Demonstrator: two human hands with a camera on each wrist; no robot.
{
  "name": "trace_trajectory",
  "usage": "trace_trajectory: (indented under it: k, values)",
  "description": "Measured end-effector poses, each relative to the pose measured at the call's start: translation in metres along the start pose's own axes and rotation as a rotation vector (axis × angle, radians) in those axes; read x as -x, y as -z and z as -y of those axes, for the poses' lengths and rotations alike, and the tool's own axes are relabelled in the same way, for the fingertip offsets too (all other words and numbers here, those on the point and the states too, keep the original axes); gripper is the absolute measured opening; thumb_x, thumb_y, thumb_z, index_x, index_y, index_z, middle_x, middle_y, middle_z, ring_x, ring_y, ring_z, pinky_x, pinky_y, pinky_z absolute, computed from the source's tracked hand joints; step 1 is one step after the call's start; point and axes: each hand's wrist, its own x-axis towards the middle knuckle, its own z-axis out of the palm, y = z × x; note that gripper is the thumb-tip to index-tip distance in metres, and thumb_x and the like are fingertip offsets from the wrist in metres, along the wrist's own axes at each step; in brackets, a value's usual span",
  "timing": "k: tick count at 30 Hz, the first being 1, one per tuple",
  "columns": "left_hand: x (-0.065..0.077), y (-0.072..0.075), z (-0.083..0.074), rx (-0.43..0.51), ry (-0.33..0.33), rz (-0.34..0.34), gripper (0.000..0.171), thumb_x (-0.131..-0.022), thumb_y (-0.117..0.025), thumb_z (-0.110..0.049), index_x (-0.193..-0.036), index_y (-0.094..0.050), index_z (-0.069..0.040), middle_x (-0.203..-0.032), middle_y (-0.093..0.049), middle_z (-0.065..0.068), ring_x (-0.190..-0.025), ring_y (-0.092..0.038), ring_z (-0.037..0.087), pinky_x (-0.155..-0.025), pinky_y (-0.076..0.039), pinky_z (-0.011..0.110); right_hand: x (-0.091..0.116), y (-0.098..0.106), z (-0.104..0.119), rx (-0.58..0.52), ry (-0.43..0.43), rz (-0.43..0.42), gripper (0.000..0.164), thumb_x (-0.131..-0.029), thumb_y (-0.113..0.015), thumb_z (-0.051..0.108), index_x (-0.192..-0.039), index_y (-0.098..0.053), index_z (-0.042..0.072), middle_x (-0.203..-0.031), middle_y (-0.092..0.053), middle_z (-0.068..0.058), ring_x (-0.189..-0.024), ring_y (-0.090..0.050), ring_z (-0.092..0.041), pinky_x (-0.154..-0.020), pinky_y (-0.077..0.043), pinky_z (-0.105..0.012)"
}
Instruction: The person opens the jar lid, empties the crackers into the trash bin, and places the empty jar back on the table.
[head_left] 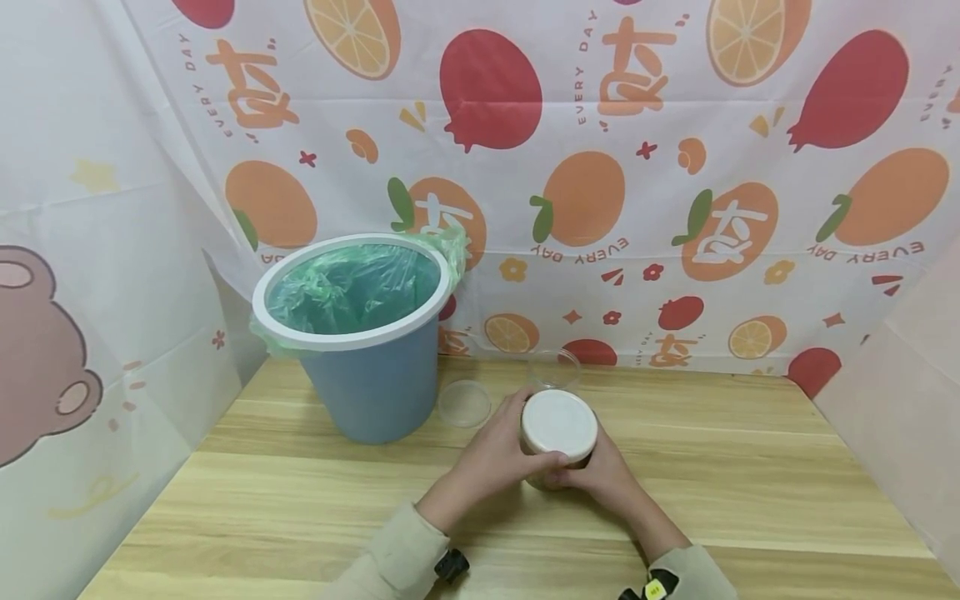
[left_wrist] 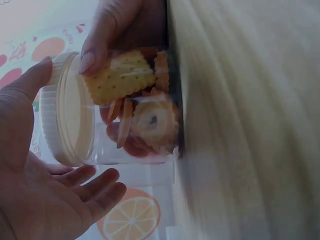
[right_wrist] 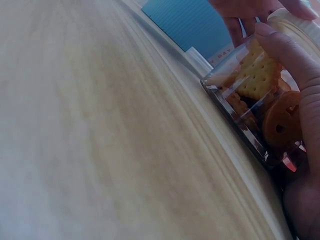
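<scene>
Both hands are around a clear plastic jar (left_wrist: 102,150) standing upright on the table, with a white ribbed screw lid (head_left: 559,423). Inside it are a rectangular cracker (left_wrist: 120,77), a round scalloped biscuit (left_wrist: 154,121) and a brown biscuit with cut-out holes (right_wrist: 282,119), among others. My left hand (head_left: 491,450) holds the lid from the left, its thumb on the rim; the other fingertips spread out beside the jar in the left wrist view. My right hand (head_left: 609,477) grips the jar's body from the right, thumb along its front.
A blue bin (head_left: 375,392) with a white rim and green liner bag (head_left: 330,283) stands left on the wooden table (head_left: 712,500). A translucent round disc (head_left: 465,404) lies beside it. A clear round plastic piece (head_left: 555,367) sits behind the jar, near the printed cloth (head_left: 420,92).
</scene>
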Motion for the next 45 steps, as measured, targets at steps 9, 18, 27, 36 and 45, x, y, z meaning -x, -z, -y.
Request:
trace_trajectory:
  k: [9, 18, 27, 36, 45]
  values:
    - [0.001, -0.001, 0.002, -0.009, -0.05, -0.02, 0.096, -0.081, -0.081, -0.052, -0.157, -0.036, -0.014, -0.159, -0.043, 0.009, -0.144, -0.047, 0.029, -0.113, -0.045, 0.053, 0.0, 0.0, 0.0, -0.018, -0.004, 0.006, 0.1, -0.07, -0.093, 0.018, -0.152, -0.035, 0.018, -0.146, -0.053, -0.009, -0.13, -0.051, -0.022, -0.104, -0.046, -0.022]
    - [-0.004, 0.013, 0.001, -0.05, -0.029, -0.054, 0.073, -0.088, -0.073, -0.053, -0.144, -0.056, -0.009, -0.144, -0.061, 0.011, -0.135, -0.056, 0.031, -0.111, -0.047, 0.052, -0.001, 0.001, -0.002, -0.021, 0.024, 0.015, 0.103, -0.069, -0.094, 0.019, -0.153, -0.033, 0.021, -0.147, -0.053, -0.005, -0.129, -0.053, -0.016, -0.107, -0.043, -0.022]
    - [-0.004, 0.024, 0.0, -0.028, -0.032, -0.088, 0.053, -0.089, -0.074, -0.047, -0.125, -0.071, -0.008, -0.124, -0.074, 0.007, -0.121, -0.067, 0.026, -0.103, -0.053, 0.047, 0.0, 0.001, 0.0, -0.016, 0.001, 0.015, 0.106, -0.069, -0.095, 0.019, -0.154, -0.032, 0.02, -0.147, -0.052, -0.006, -0.13, -0.052, -0.018, -0.108, -0.042, -0.022]
    - [-0.006, 0.013, 0.005, -0.068, -0.062, -0.046, 0.068, -0.089, -0.074, -0.048, -0.143, -0.055, -0.01, -0.139, -0.062, 0.011, -0.131, -0.057, 0.029, -0.109, -0.048, 0.052, 0.0, 0.001, 0.0, -0.013, 0.002, 0.01, 0.106, -0.068, -0.095, 0.02, -0.154, -0.033, 0.021, -0.148, -0.052, -0.005, -0.133, -0.05, -0.021, -0.108, -0.042, -0.021]
    - [-0.005, 0.016, 0.002, -0.056, -0.006, -0.049, 0.065, -0.091, -0.071, -0.05, -0.14, -0.06, -0.01, -0.14, -0.064, 0.009, -0.133, -0.058, 0.03, -0.11, -0.047, 0.052, 0.0, 0.001, -0.001, -0.02, 0.001, 0.007, 0.105, -0.067, -0.095, 0.02, -0.153, -0.034, 0.022, -0.146, -0.054, -0.006, -0.131, -0.052, -0.021, -0.108, -0.042, -0.023]
